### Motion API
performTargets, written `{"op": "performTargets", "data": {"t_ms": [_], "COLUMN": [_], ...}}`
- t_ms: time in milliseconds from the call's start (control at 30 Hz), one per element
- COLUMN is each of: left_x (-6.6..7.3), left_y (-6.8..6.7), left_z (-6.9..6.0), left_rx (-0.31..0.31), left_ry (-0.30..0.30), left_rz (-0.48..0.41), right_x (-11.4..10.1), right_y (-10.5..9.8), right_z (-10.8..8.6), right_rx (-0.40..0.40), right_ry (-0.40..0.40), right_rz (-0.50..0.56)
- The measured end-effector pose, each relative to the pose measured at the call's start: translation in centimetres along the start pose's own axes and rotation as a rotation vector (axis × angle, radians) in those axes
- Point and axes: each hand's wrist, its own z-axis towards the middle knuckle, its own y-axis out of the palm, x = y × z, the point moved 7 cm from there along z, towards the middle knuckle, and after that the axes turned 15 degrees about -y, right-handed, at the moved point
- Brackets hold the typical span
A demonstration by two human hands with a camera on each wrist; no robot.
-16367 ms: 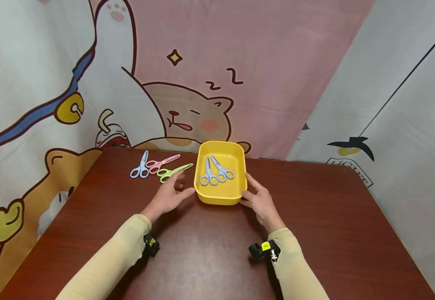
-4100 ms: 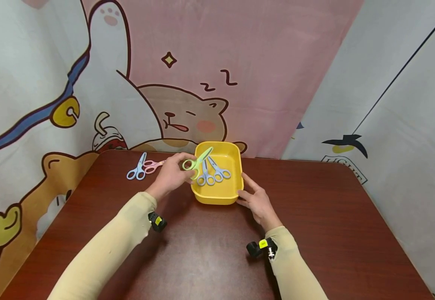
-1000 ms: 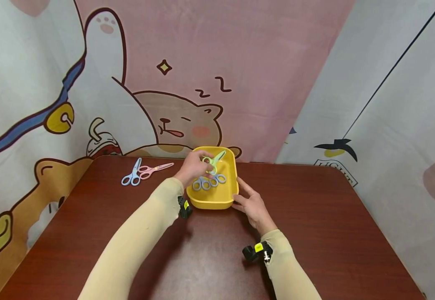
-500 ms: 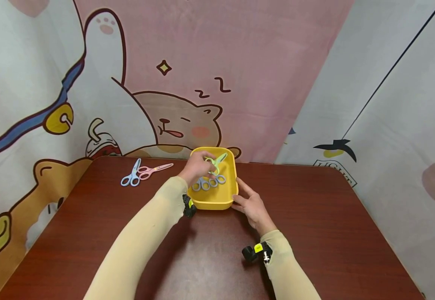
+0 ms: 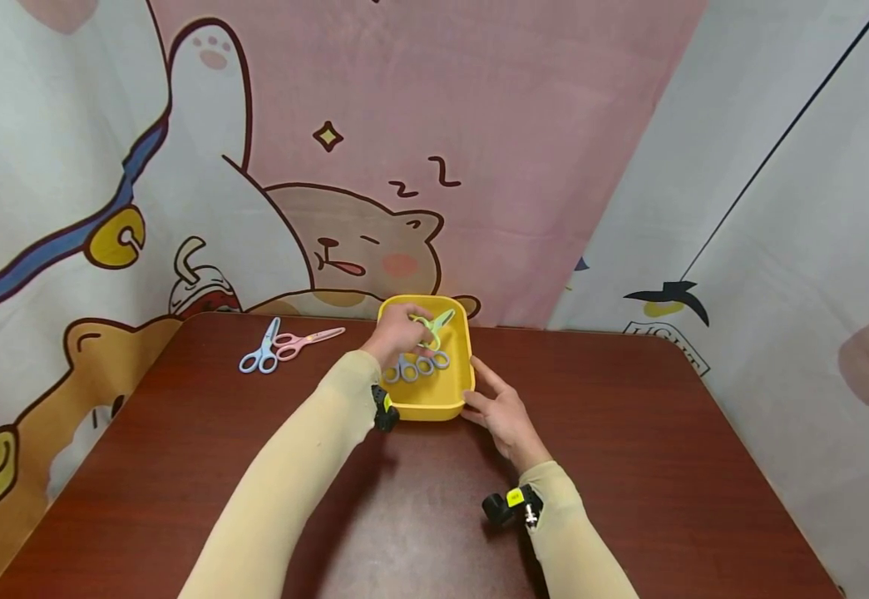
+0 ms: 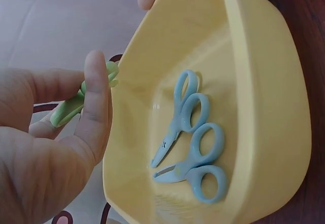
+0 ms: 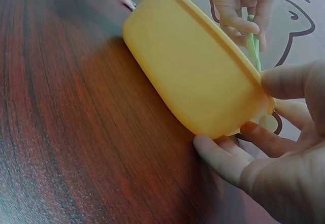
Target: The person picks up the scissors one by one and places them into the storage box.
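Note:
Green scissors (image 5: 440, 321) are pinched between the thumb and fingers of my left hand (image 5: 400, 331), above the far part of a yellow plastic box (image 5: 443, 388). Two pairs of blue scissors, one further left (image 6: 175, 120) and one nearer the wrist (image 6: 193, 168) in the left wrist view, lie on the box's floor, clear of the green pair. My right hand (image 5: 505, 418) rests against the outside of the box's right wall. In the right wrist view its extended fingers (image 7: 223, 158) touch the wall low down and near the rim.
Left of the box, another pair of blue scissors (image 5: 263, 353) and pink scissors (image 5: 305, 340) lie close together on the dark wooden table (image 5: 614, 466). A patterned curtain (image 5: 524, 166) hangs behind the table's far edge.
The green scissors were lifted from the table by my left hand and carried right, over the box. In the last second they shifted slightly right and lower. The right hand stayed at the box.

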Motion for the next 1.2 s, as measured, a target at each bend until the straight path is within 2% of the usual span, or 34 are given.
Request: {"op": "performTargets", "data": {"t_ms": [333, 733, 967, 1200], "left_x": [-0.1, 0.0, -0.3, -0.5], "left_y": [0.4, 1.1, 1.4, 1.7], "left_z": [0.7, 0.9, 1.5, 2.4], "left_rx": [-0.019, -0.024, -0.03, -0.024], "left_ry": [-0.027, -0.045, -0.075, -0.101], "left_rz": [-0.053, -0.041, -0.073, -0.069], "right_x": [0.2, 0.3, 0.3, 0.3], "right_y": [-0.1, -0.1, -0.1, -0.1], "right_z": [0.1, 0.1, 0.1, 0.2], "right_rx": [0.006, -0.007, -0.005, -0.014], "right_ry": [-0.005, -0.006, -0.001, -0.005], "right_rz": [-0.002, -0.022, -0.014, -0.012]}}
